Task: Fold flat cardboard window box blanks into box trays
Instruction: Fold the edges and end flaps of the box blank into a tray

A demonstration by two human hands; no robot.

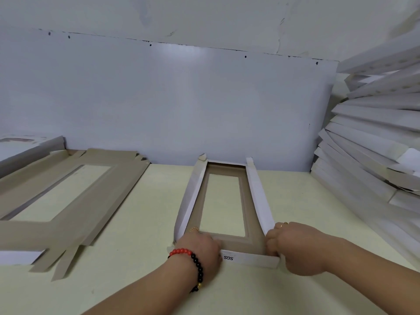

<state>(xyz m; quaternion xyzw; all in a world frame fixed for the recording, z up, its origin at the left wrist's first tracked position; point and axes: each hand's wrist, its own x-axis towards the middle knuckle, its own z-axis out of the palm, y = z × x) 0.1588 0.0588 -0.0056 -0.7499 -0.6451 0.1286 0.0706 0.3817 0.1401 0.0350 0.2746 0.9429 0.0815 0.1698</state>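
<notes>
The box tray (pixel 223 201) lies on the pale yellow table (pixel 141 223), right in front of the person, running lengthwise away toward the white wall panel (pixel 181 105). It is long and narrow, brown on the inside and white on the outside, with a rectangular window cut through its floor so the table shows through. Its two long side walls stand up and lean slightly outward; the near end wall is raised too and carries the printed letters "SGS". The left hand (pixel 200 248), with a red and black bead bracelet (pixel 193 262) on its wrist, grips the near left corner with curled fingers. The right hand (pixel 293 248), wearing a ring, grips the near right corner, fingers curled over the wall. To the left, a flat blank (pixel 68 201) lies brown side up with its flaps spread out. On the right, well apart from the tray, a stack of folded trays (pixel 375 137) leans fanned against the wall.
</notes>
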